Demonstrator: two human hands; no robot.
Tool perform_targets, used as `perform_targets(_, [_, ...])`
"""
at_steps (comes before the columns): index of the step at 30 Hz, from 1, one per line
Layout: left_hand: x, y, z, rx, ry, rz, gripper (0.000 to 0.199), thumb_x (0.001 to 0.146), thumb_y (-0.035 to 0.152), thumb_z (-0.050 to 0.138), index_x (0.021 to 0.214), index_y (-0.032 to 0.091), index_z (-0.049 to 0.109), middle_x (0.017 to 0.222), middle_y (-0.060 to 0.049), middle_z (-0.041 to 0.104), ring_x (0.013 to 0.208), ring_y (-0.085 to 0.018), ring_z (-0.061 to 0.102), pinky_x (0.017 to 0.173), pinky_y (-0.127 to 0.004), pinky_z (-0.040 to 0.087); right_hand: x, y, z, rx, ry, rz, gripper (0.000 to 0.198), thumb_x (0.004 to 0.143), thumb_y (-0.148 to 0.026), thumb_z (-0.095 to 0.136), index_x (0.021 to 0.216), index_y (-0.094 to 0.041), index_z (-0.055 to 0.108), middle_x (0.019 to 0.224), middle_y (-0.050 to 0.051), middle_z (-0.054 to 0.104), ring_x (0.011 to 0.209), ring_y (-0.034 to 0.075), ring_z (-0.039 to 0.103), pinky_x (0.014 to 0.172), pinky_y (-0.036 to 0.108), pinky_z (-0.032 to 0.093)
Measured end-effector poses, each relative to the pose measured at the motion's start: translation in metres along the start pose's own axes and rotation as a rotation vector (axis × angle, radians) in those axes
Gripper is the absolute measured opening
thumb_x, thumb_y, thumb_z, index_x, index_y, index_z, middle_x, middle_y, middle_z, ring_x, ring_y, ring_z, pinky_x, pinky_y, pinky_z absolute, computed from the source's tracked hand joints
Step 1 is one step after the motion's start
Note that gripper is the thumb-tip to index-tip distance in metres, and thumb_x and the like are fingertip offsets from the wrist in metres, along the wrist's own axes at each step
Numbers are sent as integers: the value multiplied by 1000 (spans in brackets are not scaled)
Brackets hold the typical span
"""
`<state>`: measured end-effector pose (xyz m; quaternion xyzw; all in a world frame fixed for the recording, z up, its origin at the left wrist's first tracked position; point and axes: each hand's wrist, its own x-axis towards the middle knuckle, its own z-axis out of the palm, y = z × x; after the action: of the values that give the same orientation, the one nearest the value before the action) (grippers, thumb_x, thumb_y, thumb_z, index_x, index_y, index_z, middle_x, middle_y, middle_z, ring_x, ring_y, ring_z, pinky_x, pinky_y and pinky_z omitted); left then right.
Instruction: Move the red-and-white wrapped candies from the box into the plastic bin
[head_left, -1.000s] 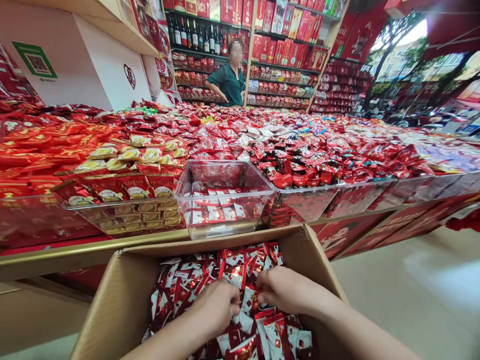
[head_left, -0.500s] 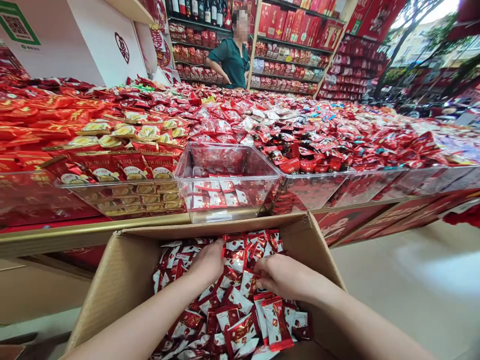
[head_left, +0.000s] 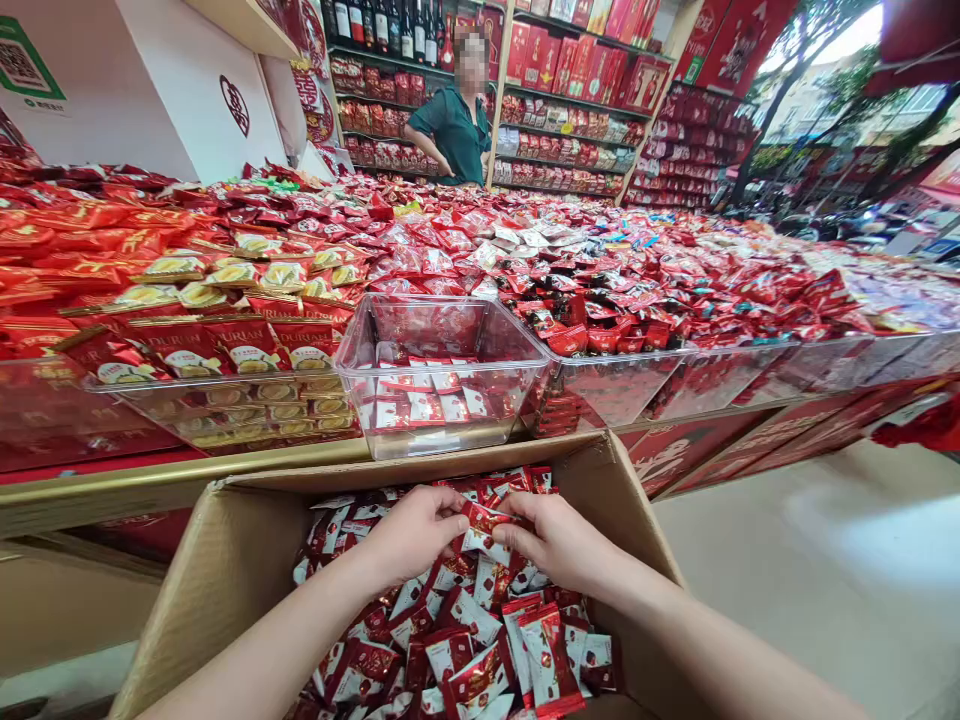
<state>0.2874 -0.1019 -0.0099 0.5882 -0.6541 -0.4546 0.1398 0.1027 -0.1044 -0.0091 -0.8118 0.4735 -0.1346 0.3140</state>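
Observation:
A red and white candy packet [head_left: 484, 528] is pinched at its two ends between my left hand [head_left: 424, 530] and my right hand [head_left: 551, 538]. Both hands are closed, just above a heap of like packets [head_left: 472, 650] inside an open cardboard box [head_left: 180, 590]. Some fingers of my left hand are hidden behind its thumb side. Just beyond the box stands a clear plastic bin [head_left: 442, 445], with rows of red and white packets [head_left: 439, 400] lying in its bottom.
Durian packets [head_left: 247, 345] fill the bin to the left. Several clear bins of red sweets [head_left: 600, 320] run off to the right. Behind the counter stands a person in a green shirt [head_left: 457, 130], before stocked shelves [head_left: 574, 130]. Pale floor [head_left: 795, 540] lies right of the box.
My hands have come up from the heap and closer together, and now hold one candy packet between them. The view has shifted slightly.

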Motion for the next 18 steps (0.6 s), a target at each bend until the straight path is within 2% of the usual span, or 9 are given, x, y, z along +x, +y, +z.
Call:
perform_targets(3, [1, -8, -6, 142, 61, -38, 20, 83, 20, 42, 94, 15, 58, 77, 0, 66, 68, -13, 62, 67, -30, 49, -1, 0, -2, -76, -86, 48, 20, 79, -31, 46, 69, -17, 57, 61, 0, 57, 56, 10, 44, 51, 21, 31])
perform_targets(6, [4, -20, -13, 356, 149, -112, 16, 81, 21, 48, 92, 16, 60, 94, -5, 65, 89, -18, 59, 82, -40, 44, -5, 3, -5, -192, -267, 34, 13, 73, -26, 53, 67, -18, 61, 58, -1, 55, 53, 10, 41, 49, 21, 27])
perform_targets(9, [8, -27, -12, 509, 146, -188, 16, 80, 28, 53, 87, 17, 61, 92, -5, 65, 89, -19, 59, 81, -42, 44, -9, 5, -5, -272, -419, 27, 13, 68, -29, 58, 73, -21, 66, 61, 1, 59, 56, 12, 46, 48, 22, 27])
perform_targets(13, [18, -23, -4, 600, 176, -253, 25, 84, 36, 46, 90, 16, 60, 92, -5, 66, 87, -18, 61, 80, -41, 46, -9, 5, -6, -284, -363, 26, 26, 72, -35, 55, 91, -22, 66, 77, 5, 66, 67, 16, 56, 54, 23, 33])
perform_targets(18, [30, -26, 5, 557, 228, -278, 32, 81, 42, 50, 95, 15, 59, 97, -7, 64, 90, -20, 60, 79, -42, 47, -5, 8, -6, -293, -357, 2, 27, 72, -35, 56, 91, -21, 66, 75, 5, 67, 65, 18, 58, 51, 24, 34])
